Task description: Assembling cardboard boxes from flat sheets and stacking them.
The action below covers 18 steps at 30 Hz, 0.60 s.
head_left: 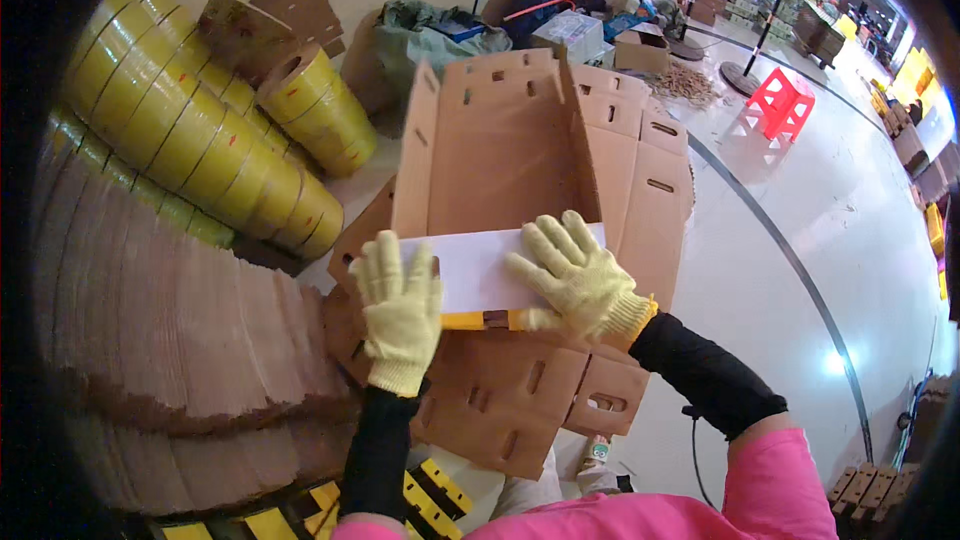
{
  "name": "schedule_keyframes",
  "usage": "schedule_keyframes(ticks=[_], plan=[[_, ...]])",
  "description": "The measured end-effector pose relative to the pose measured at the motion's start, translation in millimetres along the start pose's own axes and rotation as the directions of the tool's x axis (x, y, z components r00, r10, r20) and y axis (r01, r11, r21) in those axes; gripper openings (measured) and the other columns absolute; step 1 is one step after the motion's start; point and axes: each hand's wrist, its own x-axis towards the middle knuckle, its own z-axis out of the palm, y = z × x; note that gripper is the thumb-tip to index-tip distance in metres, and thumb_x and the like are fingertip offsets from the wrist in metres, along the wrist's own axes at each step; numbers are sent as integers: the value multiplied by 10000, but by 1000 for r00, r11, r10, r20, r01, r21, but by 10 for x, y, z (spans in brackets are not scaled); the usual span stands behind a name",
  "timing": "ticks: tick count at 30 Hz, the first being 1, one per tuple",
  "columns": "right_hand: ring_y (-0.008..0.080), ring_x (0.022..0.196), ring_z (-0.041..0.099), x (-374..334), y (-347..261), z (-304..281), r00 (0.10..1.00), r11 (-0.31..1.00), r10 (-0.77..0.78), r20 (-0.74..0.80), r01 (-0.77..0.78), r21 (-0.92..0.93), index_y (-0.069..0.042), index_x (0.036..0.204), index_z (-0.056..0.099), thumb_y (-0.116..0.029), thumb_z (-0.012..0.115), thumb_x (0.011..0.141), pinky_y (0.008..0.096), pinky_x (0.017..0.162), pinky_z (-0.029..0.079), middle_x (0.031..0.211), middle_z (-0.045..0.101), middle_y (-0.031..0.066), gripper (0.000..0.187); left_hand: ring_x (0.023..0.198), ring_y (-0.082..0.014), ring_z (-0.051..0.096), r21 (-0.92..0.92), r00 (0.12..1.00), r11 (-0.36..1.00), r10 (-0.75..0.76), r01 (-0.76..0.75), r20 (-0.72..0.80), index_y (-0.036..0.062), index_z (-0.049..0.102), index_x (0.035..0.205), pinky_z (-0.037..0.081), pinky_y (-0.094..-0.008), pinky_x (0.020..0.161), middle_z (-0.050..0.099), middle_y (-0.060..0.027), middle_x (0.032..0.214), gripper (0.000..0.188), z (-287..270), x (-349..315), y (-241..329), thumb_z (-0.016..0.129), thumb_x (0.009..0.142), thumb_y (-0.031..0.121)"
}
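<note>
An open cardboard box (505, 165), brown inside, stands in front of me with its side walls and far wall raised. Its near wall shows a white outer face (480, 272). My left hand (400, 305), in a pale yellow knitted glove, rests at the left end of that white wall with the fingers stretched upward. At the right end my right hand (580, 285), gloved alike, lies over the wall with its fingers spread. Neither hand is wrapped round anything. Flat slotted cardboard sheets (500, 390) lie beneath the box.
Tall stacks of cardboard sheets (190, 310) stand at left, below yellow tape rolls (190, 120). A green sack (425, 40) and a small open carton (642, 48) sit behind the box. On the floor at right is a red stool (782, 103).
</note>
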Motion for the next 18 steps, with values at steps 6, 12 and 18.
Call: schedule_keyframes(ticks=[6,12,18], plan=[[472,1503,286,-90,-515,-208,879,980,157,451,-197,42,-149,1550,419,-600,650,886,647,1234,156,1597,346,293,835,1439,-515,384,-361,838,901,379,-239,393,81,473,1522,200,-618,1236,409,-359,1528,872,-359,-57,110,785,819,491],[524,1281,510,-755,-1211,204,926,958,231,299,-270,96,-130,1461,529,-524,655,903,665,1102,366,1391,514,333,695,1336,-464,457,-179,818,938,347,-297,459,200,552,1451,307,-594,1180,522,-249,1391,683,18,-916,154,654,779,132],[467,1247,585,-545,-863,146,860,957,99,501,-220,189,-145,1486,511,-332,608,955,551,975,526,1347,600,257,571,1174,-419,578,-270,653,922,387,-277,651,132,603,1365,440,-493,1083,596,-227,1303,573,-97,-476,59,670,802,211]])
